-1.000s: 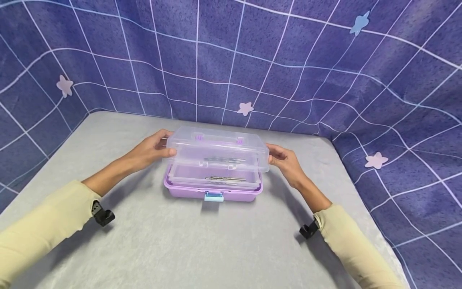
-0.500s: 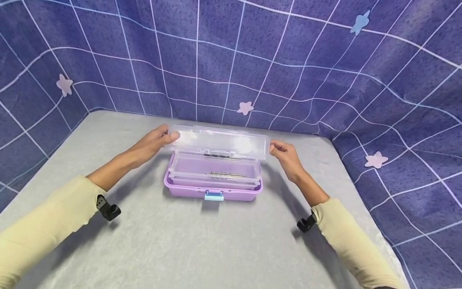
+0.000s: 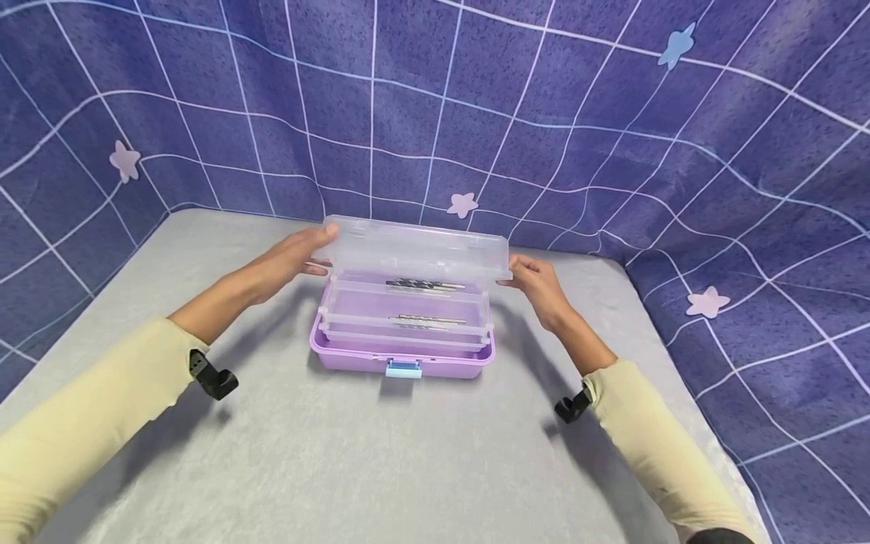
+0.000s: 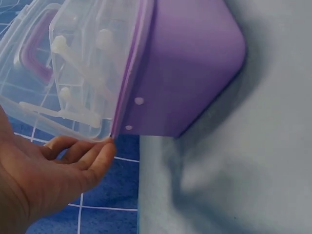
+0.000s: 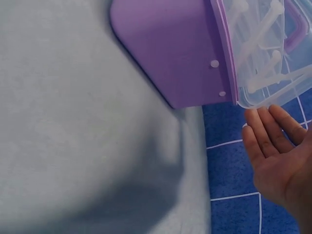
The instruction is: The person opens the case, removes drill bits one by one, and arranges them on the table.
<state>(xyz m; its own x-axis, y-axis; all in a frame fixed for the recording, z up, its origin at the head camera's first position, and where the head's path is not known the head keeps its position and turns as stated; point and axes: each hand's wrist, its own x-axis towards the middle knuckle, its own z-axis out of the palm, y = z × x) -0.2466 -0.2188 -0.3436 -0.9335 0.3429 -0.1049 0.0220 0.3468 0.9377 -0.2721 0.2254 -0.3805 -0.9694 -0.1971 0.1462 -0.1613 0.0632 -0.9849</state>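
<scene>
The clear oblong plastic lid (image 3: 421, 248) stands tilted at the back of the purple plastic box (image 3: 356, 363), its length spanning my left hand (image 3: 287, 261) to my right hand (image 3: 539, 291). My loosely extended fingers touch both ends, seemingly without gripping.

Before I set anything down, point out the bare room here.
Widest: the grey table in front of the purple box, between the sleeves. Smaller: right of the right hand, up to the blue curtain. Crowded: at the clear lid, between left hand and right hand.
</scene>
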